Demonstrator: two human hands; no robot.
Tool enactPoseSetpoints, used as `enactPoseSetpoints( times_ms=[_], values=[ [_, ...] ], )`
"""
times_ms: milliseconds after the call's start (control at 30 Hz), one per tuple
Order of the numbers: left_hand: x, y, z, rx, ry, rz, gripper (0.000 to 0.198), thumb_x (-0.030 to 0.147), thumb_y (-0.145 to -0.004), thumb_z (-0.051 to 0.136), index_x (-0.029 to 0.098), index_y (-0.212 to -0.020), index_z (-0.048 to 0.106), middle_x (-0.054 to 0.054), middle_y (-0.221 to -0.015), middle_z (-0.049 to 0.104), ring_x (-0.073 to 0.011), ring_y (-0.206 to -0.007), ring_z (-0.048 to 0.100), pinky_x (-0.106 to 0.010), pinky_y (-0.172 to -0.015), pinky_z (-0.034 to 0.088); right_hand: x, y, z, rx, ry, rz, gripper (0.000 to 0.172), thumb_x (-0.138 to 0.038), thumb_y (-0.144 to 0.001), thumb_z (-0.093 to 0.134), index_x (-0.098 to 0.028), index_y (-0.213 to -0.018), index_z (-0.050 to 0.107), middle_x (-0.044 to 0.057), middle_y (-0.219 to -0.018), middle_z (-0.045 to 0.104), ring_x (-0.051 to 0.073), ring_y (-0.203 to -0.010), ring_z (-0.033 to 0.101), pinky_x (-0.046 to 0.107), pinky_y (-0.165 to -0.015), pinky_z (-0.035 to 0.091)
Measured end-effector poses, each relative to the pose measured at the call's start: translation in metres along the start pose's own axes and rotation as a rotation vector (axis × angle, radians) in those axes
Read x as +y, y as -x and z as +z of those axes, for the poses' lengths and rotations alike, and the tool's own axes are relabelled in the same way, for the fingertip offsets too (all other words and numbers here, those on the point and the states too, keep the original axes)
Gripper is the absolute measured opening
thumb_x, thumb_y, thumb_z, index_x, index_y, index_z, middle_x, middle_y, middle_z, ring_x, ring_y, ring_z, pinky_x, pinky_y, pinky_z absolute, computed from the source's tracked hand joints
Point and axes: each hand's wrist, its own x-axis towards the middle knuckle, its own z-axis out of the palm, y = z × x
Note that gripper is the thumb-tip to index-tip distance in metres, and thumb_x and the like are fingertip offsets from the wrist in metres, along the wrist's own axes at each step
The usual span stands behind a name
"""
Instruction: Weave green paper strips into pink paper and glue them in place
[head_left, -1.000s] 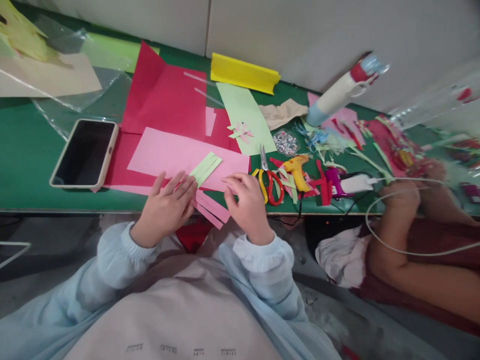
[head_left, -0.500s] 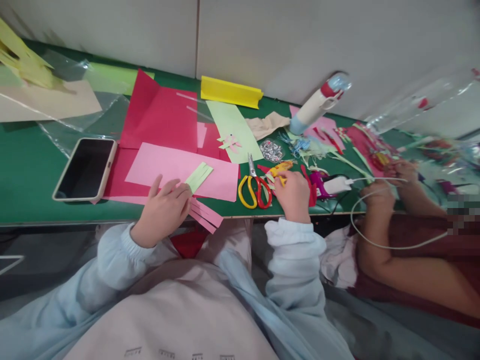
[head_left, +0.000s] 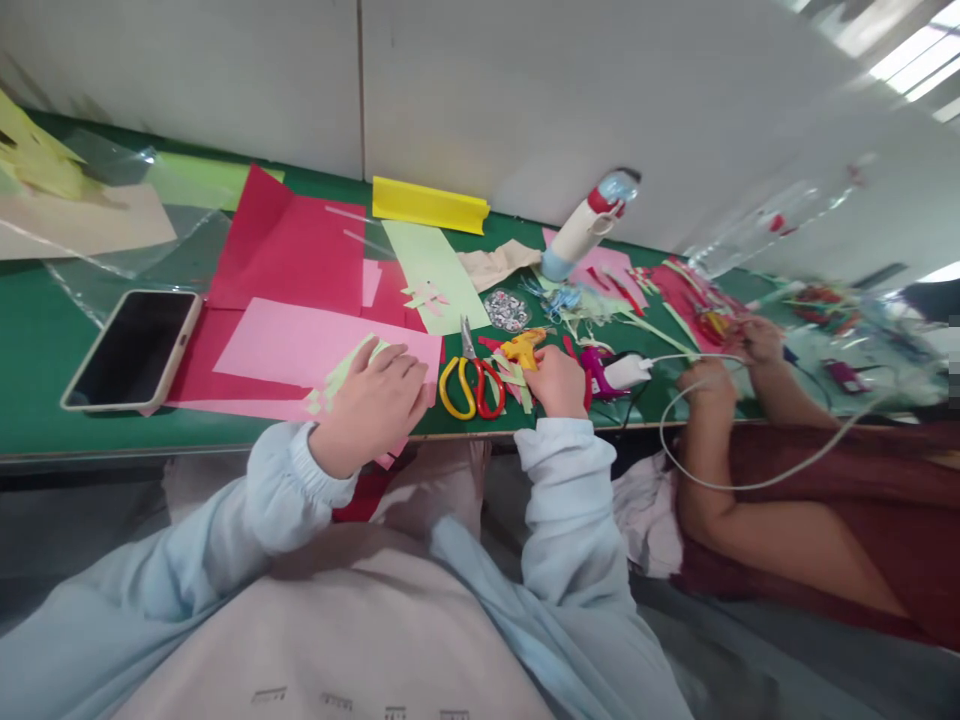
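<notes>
My left hand (head_left: 379, 400) lies palm down with its fingers stretched out over the front of the pink paper sheet (head_left: 300, 343). Light green slit paper (head_left: 341, 378) shows from under that hand, and its far part is covered. My right hand (head_left: 559, 382) is closed around a yellow plastic tool (head_left: 523, 348), whose exact kind I cannot make out. Just left of it rest scissors (head_left: 471, 375) with one yellow and one red handle, blades pointing away. Small green paper scraps (head_left: 517, 388) lie between the scissors and my right hand.
A phone (head_left: 133, 350) lies at the left. Red card (head_left: 292, 250), a yellow folded strip (head_left: 427, 205), a dish of beads (head_left: 507, 311) and a bottle (head_left: 589, 225) stand behind. On the right are a white cable (head_left: 667, 440) and a co-worker's hands (head_left: 709, 385).
My left hand has slid right and now covers most of the green paper and the pink strips. The right hand stays at the yellow tool. The view has shifted to the right.
</notes>
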Motion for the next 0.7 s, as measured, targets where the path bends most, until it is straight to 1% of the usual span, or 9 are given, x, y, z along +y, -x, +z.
enactPoseSetpoints(
  times_ms=[100, 200, 267, 333, 433, 500, 567, 633, 700],
  values=[
    [0.011, -0.013, 0.008, -0.018, 0.027, 0.025, 0.029, 0.023, -0.097, 0.043, 0.015, -0.105, 0.07, -0.013, -0.107, 0.074, -0.0305, -0.114, 0.064, -0.053, -0.107, 0.045, 0.002, -0.001, -0.007, 0.038, -0.073, 0.003, 0.025, -0.021, -0.08, 0.067, -0.016, -0.105, 0.066, 0.012, -0.102, 0.076, 0.027, -0.098, 0.071, 0.033, -0.078, 0.048],
    [0.013, -0.025, 0.01, -0.028, 0.126, -0.005, 0.03, 0.021, -0.095, 0.043, 0.013, -0.107, 0.07, -0.014, -0.108, 0.074, -0.0289, -0.108, 0.067, -0.047, -0.098, 0.052, 0.001, 0.01, -0.019, 0.126, -0.181, -0.018, 0.027, -0.025, -0.079, 0.069, -0.019, -0.105, 0.063, 0.01, -0.1, 0.076, 0.027, -0.094, 0.071, 0.034, -0.077, 0.049],
    [0.01, -0.032, 0.008, -0.02, 0.224, -0.094, 0.033, 0.024, -0.095, 0.043, 0.013, -0.114, 0.068, -0.014, -0.112, 0.074, -0.0279, -0.108, 0.067, -0.045, -0.097, 0.053, -0.004, 0.026, -0.025, 0.177, -0.281, -0.102, 0.027, -0.025, -0.079, 0.068, -0.02, -0.104, 0.059, 0.008, -0.094, 0.075, 0.025, -0.088, 0.071, 0.033, -0.075, 0.049],
    [0.004, -0.037, 0.003, -0.019, 0.338, -0.244, 0.037, 0.031, -0.096, 0.042, 0.014, -0.119, 0.067, -0.012, -0.116, 0.074, -0.0274, -0.11, 0.067, -0.043, -0.097, 0.053, -0.013, 0.044, -0.027, 0.246, -0.367, -0.252, 0.027, -0.024, -0.079, 0.065, -0.021, -0.103, 0.054, 0.008, -0.095, 0.072, 0.024, -0.086, 0.069, 0.033, -0.073, 0.05],
    [-0.006, -0.041, -0.005, -0.148, 0.578, -0.381, 0.045, 0.048, -0.097, 0.042, 0.017, -0.116, 0.069, -0.009, -0.118, 0.074, -0.0262, -0.107, 0.068, -0.037, -0.091, 0.053, -0.028, 0.07, -0.022, 0.35, -0.447, -0.452, 0.021, -0.021, -0.081, 0.06, -0.022, -0.099, 0.049, 0.006, -0.092, 0.069, 0.023, -0.085, 0.068, 0.034, -0.074, 0.052],
    [-0.01, -0.039, -0.009, -0.246, 0.755, -0.422, 0.048, 0.055, -0.093, 0.048, 0.017, -0.112, 0.071, -0.008, -0.114, 0.075, -0.0254, -0.102, 0.069, -0.035, -0.087, 0.053, -0.039, 0.082, -0.015, 0.397, -0.476, -0.554, 0.019, -0.02, -0.082, 0.06, -0.023, -0.096, 0.047, 0.004, -0.089, 0.067, 0.022, -0.083, 0.067, 0.034, -0.076, 0.052],
    [-0.014, -0.034, -0.011, -0.313, 0.926, -0.479, 0.047, 0.056, -0.087, 0.057, 0.016, -0.108, 0.071, -0.008, -0.107, 0.075, -0.0234, -0.095, 0.068, -0.033, -0.081, 0.052, -0.047, 0.09, -0.008, 0.425, -0.498, -0.628, 0.018, -0.019, -0.084, 0.06, -0.024, -0.096, 0.047, 0.004, -0.089, 0.066, 0.021, -0.083, 0.066, 0.034, -0.075, 0.052],
    [-0.016, -0.029, -0.011, -0.33, 1.058, -0.561, 0.044, 0.054, -0.081, 0.065, 0.015, -0.101, 0.072, -0.007, -0.098, 0.075, -0.0195, -0.083, 0.066, -0.03, -0.072, 0.05, -0.053, 0.094, -0.003, 0.438, -0.52, -0.683, 0.018, -0.019, -0.085, 0.06, -0.023, -0.097, 0.047, 0.004, -0.089, 0.065, 0.022, -0.083, 0.065, 0.034, -0.075, 0.053],
    [-0.019, -0.023, -0.009, -0.303, 1.127, -0.631, 0.038, 0.051, -0.079, 0.068, 0.015, -0.092, 0.072, -0.006, -0.087, 0.072, -0.0151, -0.072, 0.061, -0.027, -0.063, 0.045, -0.056, 0.094, 0.001, 0.436, -0.543, -0.734, 0.017, -0.02, -0.087, 0.062, -0.023, -0.098, 0.05, 0.005, -0.089, 0.066, 0.022, -0.084, 0.064, 0.034, -0.076, 0.053]
  ],
)
